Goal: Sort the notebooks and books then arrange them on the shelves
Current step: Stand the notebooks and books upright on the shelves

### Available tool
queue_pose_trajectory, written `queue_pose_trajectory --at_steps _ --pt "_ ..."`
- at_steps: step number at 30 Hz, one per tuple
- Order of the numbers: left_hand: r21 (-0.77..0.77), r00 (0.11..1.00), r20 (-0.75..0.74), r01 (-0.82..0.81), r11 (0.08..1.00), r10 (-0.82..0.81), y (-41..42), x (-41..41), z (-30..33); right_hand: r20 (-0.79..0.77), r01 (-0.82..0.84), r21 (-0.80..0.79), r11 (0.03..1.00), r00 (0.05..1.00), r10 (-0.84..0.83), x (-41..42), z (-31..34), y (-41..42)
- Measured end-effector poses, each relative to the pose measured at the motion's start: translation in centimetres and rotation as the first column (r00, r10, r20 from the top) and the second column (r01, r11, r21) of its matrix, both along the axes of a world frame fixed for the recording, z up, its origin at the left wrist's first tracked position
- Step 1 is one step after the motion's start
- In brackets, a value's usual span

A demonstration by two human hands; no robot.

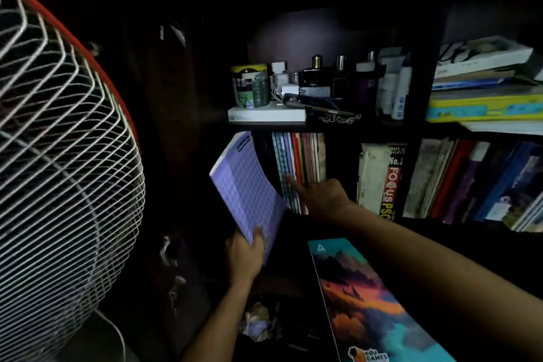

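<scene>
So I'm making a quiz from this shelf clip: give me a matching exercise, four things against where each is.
1. purple notebook
2. patterned tin
3. FOCUS book
4. fan

a. far left of the view
b. upright on the lower shelf
c. gripped by the left hand
d. on a white box, upper shelf

Pairs: 1-c, 2-d, 3-b, 4-a

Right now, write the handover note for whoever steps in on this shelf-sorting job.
Left hand grips the lavender checked softcover notebook by its lower corner, tilted beside the shelf.
Right hand reaches out, index finger touching the row of thin upright notebooks in the lower left compartment.
Done: that row stands shelved; thicker upright books fill the compartment to the right.
Left: slot in the lavender notebook, then shelve the teal-and-orange landscape-cover book lying loose below.
</scene>
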State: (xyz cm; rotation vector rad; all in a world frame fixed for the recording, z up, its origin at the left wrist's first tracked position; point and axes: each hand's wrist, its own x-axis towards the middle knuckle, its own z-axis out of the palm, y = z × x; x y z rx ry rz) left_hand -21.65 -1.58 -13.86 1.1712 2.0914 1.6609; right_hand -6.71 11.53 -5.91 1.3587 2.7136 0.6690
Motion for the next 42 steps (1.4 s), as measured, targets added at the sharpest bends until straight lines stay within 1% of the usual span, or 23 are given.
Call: queue_pose_trajectory --at_steps 4,9,13,16,19,22,25,28,30,32,34,36,37,40,41,42 --pt "0.046 0.996 -0.085 0.029 0.999 -0.025 -0.5 0.3 -0.2 0.009 -0.018 0.031 0.999 1.000 0.018 2.5 0.5 0.0" --pt "0.038 0.993 -0.097 0.064 0.997 -0.060 -0.9 0.8 0.2 0.023 -0.013 0.073 0.997 1.000 0.011 3.6 0.8 0.4" --pt "0.011 0.988 -0.123 0.095 0.995 -0.093 -0.8 0.6 0.1 0.014 -0.047 0.085 0.995 0.999 0.046 3.8 0.9 0.7" --pt "-0.045 0.974 -0.163 0.151 0.987 -0.157 -0.5 0.3 -0.5 0.009 -0.032 0.068 0.997 0.999 0.031 2.8 1.6 0.9" --pt "-0.160 0.958 -0.201 0.174 0.972 -0.205 0.0 -0.1 -1.0 0.012 -0.028 0.117 0.993 1.000 0.027 2.1 2.5 1.0" --pt "-0.212 0.956 -0.173 0.200 0.957 -0.238 0.3 -0.3 -1.1 -0.082 0.015 0.099 0.995 0.997 -0.007 2.6 3.0 1.2" --pt "-0.272 0.959 -0.131 0.208 0.939 -0.250 0.6 -0.5 -1.1 -0.261 0.074 -0.003 0.997 0.963 -0.072 2.8 2.2 1.4" --pt "-0.320 0.947 -0.139 0.235 0.918 -0.291 0.8 -0.6 -1.2 -0.419 0.093 -0.247 0.965 0.888 -0.193 1.5 1.9 1.6" --pt "-0.338 0.929 -0.166 0.261 0.904 -0.330 0.8 -0.3 -1.2 -0.553 0.029 -0.386 0.922 0.792 -0.257 0.8 1.9 1.6" --pt "-0.353 0.900 -0.219 0.286 0.891 -0.376 0.7 0.1 -0.8 -0.678 -0.086 -0.471 0.878 0.672 -0.299 0.5 1.5 1.2" --pt "-0.356 0.877 -0.248 0.312 0.881 -0.411 0.8 0.2 -0.7 -0.753 -0.169 -0.498 0.851 0.571 -0.327 0.2 0.8 0.7" --pt "-0.360 0.870 -0.209 0.355 0.863 -0.446 1.0 0.3 -0.3 -0.798 -0.207 -0.501 0.840 0.487 -0.356 -0.2 -0.1 0.8" --pt "-0.376 0.859 -0.213 0.368 0.850 -0.466 1.1 0.3 -0.1 -0.815 -0.222 -0.501 0.837 0.446 -0.370 -0.6 -0.4 0.9" --pt "-0.413 0.846 -0.257 0.341 0.844 -0.468 1.6 0.5 -0.1 -0.854 -0.257 -0.496 0.829 0.319 -0.412 -1.7 -0.5 1.0" --pt "-0.408 0.854 -0.260 0.327 0.852 -0.451 1.8 0.6 0.0 -0.862 -0.280 -0.493 0.824 0.285 -0.419 -1.9 -0.5 0.9" --pt "-0.403 0.861 -0.260 0.313 0.860 -0.436 2.1 0.7 0.1 -0.864 -0.304 -0.495 0.814 0.273 -0.423 -2.1 -0.4 0.9"
